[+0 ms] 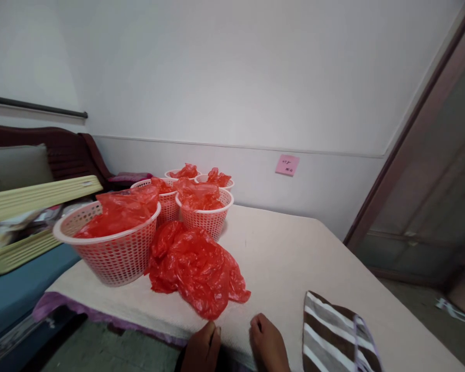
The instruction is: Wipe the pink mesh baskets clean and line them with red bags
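Note:
At the near edge of the table, my left hand (202,347) rests closed, the thumb lying along the curled fingers. A short way to its right, my right hand (268,341) is also curled into a loose fist on the tabletop. Neither hand shows anything in its grasp. Just beyond my left hand lies a crumpled heap of red plastic bags (199,268). Behind it stand several pink perforated plastic baskets with red bags in them, among them a large front-left basket (118,258) and a middle basket (207,221).
The white-covered table (271,243) meets a wall bearing a pink note (287,165). A striped brown, grey and white cloth (333,336) lies at the right front. On the left are a yellow-green plastic container (39,195) and a dark wooden sofa (62,150).

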{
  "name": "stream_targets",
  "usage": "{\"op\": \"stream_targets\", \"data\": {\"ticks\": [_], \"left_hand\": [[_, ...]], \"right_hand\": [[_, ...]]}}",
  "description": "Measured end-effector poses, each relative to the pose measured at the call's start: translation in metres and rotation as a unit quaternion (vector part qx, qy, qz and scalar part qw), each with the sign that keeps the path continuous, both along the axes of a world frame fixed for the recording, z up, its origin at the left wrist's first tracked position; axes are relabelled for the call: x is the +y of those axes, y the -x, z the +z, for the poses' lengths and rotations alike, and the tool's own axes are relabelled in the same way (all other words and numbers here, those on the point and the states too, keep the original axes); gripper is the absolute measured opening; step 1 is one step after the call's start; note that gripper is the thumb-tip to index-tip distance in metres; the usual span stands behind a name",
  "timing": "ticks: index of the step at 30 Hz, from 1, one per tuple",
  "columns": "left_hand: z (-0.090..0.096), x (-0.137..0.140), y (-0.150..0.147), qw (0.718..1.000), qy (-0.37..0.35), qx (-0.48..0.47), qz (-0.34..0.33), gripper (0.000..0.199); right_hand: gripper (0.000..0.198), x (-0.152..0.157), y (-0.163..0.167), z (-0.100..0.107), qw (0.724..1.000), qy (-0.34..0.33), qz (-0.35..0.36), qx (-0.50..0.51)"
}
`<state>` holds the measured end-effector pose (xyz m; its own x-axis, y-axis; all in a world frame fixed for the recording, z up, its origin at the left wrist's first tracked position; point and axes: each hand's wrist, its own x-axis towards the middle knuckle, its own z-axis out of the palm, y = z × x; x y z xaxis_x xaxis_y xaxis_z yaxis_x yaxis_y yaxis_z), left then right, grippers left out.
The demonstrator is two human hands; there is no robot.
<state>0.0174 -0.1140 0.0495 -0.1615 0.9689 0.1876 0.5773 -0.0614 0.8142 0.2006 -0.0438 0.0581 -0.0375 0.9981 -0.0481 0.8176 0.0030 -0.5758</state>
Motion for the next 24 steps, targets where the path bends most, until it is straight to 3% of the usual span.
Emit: {"op": "stream_targets", "data": {"ticks": [16,24], "left_hand": [[0.013,-0.004,0.009,0.991,-0.011,-0.119,0.064,0.040],[0.017,-0.003,0.013,0.986,-0.033,-0.105,0.127,0.051]], "right_hand": [[0.025,-0.001,0.000,0.002,1.000,-0.003,0.005,0.006],[0.026,0.000,0.000,0.004,1.000,0.018,0.002,-0.003]]}}
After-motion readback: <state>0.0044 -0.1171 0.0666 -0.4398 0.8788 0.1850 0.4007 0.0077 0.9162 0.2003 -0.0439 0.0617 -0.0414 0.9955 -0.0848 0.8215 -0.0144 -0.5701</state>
